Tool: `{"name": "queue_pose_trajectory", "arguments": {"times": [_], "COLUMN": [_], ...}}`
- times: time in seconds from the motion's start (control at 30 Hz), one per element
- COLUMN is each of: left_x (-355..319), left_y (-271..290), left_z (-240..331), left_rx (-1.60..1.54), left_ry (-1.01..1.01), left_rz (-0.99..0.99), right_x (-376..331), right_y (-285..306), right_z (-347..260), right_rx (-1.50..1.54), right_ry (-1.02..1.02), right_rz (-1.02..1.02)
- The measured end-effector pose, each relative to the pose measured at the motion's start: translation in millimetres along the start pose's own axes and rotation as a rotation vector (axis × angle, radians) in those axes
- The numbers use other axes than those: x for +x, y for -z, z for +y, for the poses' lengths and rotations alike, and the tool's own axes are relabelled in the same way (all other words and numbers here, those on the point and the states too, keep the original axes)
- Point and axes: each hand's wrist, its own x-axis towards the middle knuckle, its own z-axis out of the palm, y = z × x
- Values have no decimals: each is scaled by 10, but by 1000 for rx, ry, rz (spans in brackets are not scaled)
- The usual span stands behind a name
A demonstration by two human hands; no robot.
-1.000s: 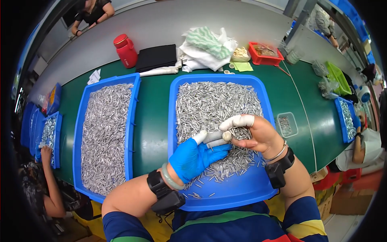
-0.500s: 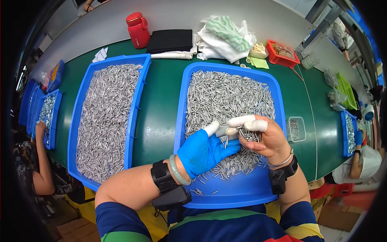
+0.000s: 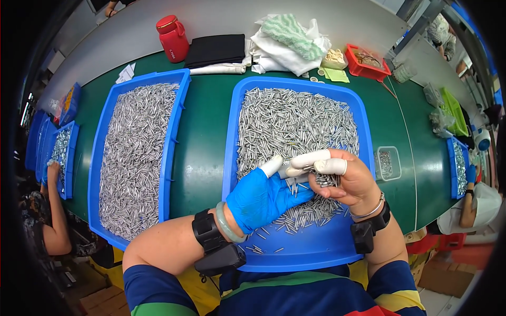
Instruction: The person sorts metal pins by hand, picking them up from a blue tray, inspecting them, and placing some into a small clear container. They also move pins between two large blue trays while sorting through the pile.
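Observation:
Above the near half of a blue tray (image 3: 316, 258), my two hands meet over a heap of small metal pins (image 3: 295, 124). My left hand (image 3: 266, 197), in a blue glove with a white cot on the thumb, is cupped palm up with a few pins on its fingers. White finger cots cover fingertips of my right hand (image 3: 345, 176), which curls around a bunch of metal pins (image 3: 328, 180). Its fingertips touch near the left thumb; what lies between them is partly hidden. Some loose pins lie on the tray's bare near end.
To the left stands another blue tray (image 3: 167, 184) full of pins. A small clear container (image 3: 388, 163) with pins is at the right. Along the back are a red flask (image 3: 173, 39), black cloth (image 3: 216, 50), white rags (image 3: 287, 47) and a red basket (image 3: 367, 63). Other people work at both sides.
Both hands stay together over the tray with only slight finger movement. The whole view has shifted a little, so the trays and flask appear slightly farther left.

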Motion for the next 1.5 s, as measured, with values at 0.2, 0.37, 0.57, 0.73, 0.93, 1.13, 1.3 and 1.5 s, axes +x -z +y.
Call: {"name": "queue_pose_trajectory", "arguments": {"times": [0.2, 0.37, 0.57, 0.73, 0.93, 1.13, 1.3, 1.5], "left_x": [0, -10, -15, 9, -22, -13, 1, -18], "left_y": [37, -11, -32, 72, -16, 17, -6, -14], "left_z": [1, -16, -8, -24, -15, -4, -4, -17], "left_rx": [-19, -58, -26, -75, -43, -34, -23, -15], "left_ry": [34, -16, -2, 18, -7, 20, 20, 6], "left_rz": [-18, -45, 2, -95, -32, -29, -35, -9], "right_x": [10, -8, -21, -17, -8, -14, -26, -40], "right_y": [36, -60, -52, -42, -19, -47, -48, -58], "right_z": [20, 10, -37, -1, -7, 10, 13, -10], "right_rx": [85, -101, -41, -81, 15, -4, -98, -99], "right_ry": [43, 24, -57, -45, -49, -39, -36, -46], "right_rz": [-24, 7, 21, 36, 14, 75, 26, 46]}}
